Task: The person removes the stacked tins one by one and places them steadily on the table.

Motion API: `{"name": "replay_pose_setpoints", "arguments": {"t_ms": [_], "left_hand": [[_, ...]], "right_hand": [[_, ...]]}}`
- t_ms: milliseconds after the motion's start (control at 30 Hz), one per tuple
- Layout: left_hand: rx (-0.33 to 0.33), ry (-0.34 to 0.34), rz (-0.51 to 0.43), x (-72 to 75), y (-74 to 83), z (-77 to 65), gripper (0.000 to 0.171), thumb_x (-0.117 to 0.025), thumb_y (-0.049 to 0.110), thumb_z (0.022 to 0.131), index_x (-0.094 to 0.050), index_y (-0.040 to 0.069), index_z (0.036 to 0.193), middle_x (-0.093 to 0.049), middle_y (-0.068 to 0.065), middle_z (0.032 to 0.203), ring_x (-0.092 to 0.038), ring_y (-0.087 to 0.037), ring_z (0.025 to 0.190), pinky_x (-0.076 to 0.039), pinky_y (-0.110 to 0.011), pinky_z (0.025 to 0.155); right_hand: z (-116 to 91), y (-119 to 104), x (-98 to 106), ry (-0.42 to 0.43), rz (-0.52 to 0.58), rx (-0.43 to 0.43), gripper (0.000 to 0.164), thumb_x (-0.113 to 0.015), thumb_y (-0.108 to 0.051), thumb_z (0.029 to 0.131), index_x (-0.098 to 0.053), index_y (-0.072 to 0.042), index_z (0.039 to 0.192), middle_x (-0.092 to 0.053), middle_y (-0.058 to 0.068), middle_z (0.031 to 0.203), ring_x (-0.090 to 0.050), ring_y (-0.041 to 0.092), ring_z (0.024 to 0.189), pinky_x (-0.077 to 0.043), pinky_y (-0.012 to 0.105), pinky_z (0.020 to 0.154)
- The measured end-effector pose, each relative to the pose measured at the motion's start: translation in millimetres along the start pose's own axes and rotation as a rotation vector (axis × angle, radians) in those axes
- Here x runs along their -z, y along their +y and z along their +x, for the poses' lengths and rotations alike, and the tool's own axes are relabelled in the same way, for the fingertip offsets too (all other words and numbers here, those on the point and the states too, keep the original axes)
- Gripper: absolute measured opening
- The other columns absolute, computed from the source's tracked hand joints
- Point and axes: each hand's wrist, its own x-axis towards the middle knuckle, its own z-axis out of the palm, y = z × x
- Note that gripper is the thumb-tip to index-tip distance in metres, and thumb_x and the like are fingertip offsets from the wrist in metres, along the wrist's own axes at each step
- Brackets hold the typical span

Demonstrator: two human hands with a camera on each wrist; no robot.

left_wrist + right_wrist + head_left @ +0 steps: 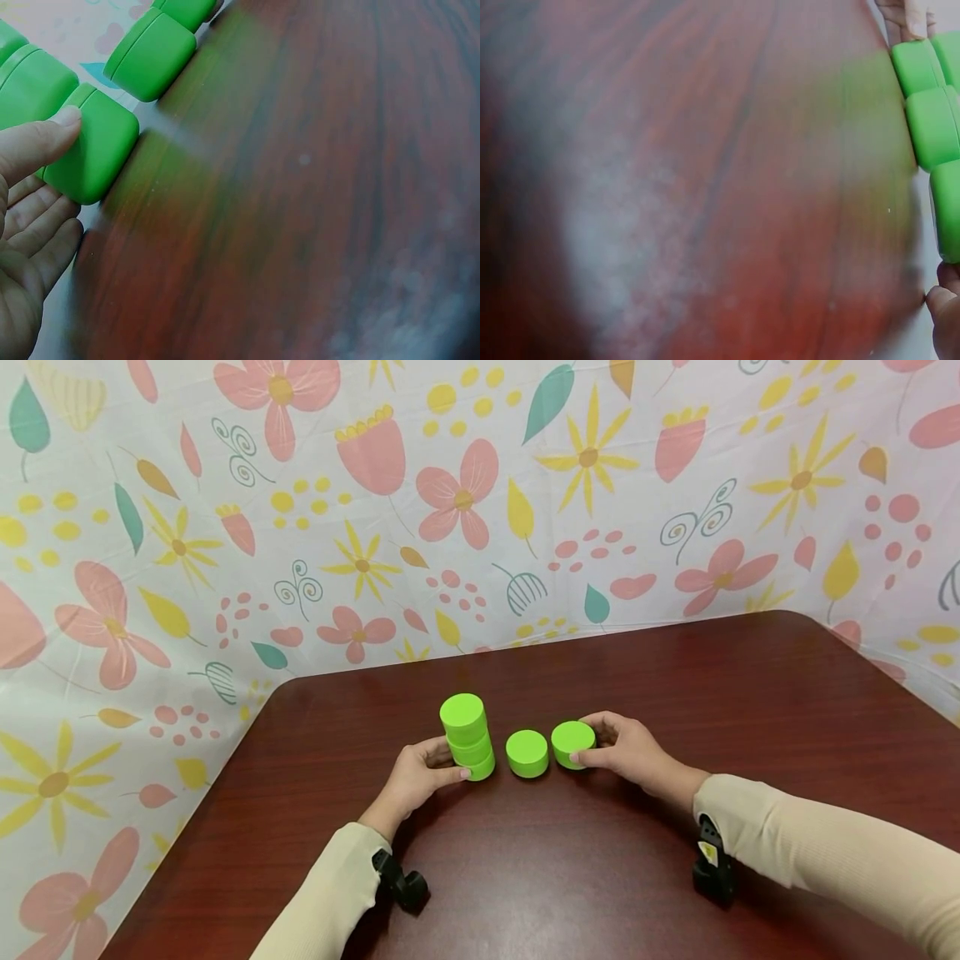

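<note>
Three bright green round lidded containers form an upright stack (463,720) near the table's middle. My left hand (415,778) holds it low from the left. In the left wrist view the thumb lies on the bottom container (97,150), fingers behind it. A single matching container (527,755) sits just right of the stack, touched by neither hand. To its right is another green container (572,739), gripped by my right hand (636,750) with the thumb in front and fingers at the far side. In the right wrist view only that hand's fingertips (941,296) show, beside the container.
Everything stands on a dark red-brown wooden table (570,860) with rounded far corners. Behind it hangs a white cloth (480,577) printed with flowers and leaves. Black wrist devices are strapped over both cream sleeves (825,835).
</note>
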Motion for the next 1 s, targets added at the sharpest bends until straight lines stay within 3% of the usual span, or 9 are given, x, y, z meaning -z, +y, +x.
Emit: {"name": "replay_pose_setpoints", "arguments": {"t_ms": [567,1000], "left_hand": [[-0.001,-0.002,-0.007,-0.5,1.8,-1.5,0.049,-0.074,0.001,0.076,-0.058,-0.002,0.122,-0.063,-0.019,0.116,-0.059,-0.032,0.109,-0.051,-0.034,0.088],[-0.001,-0.003,0.001,-0.3,1.5,-1.3,0.050,-0.074,0.002,0.076,-0.058,-0.001,0.123,-0.062,-0.018,0.117,-0.059,-0.031,0.110,-0.050,-0.035,0.090]], "right_hand": [[-1.6,-1.7,-1.9,0.002,-0.042,0.001,0.057,-0.079,-0.020,0.073,-0.054,0.001,0.120,-0.061,0.015,0.112,-0.058,0.022,0.098,-0.047,0.026,0.080],[-1.7,-4.2,-0.4,0.029,-0.190,-0.025,0.056,-0.079,-0.029,0.071,-0.057,-0.002,0.115,-0.063,0.011,0.103,-0.057,0.023,0.094,-0.046,0.031,0.078]]}}
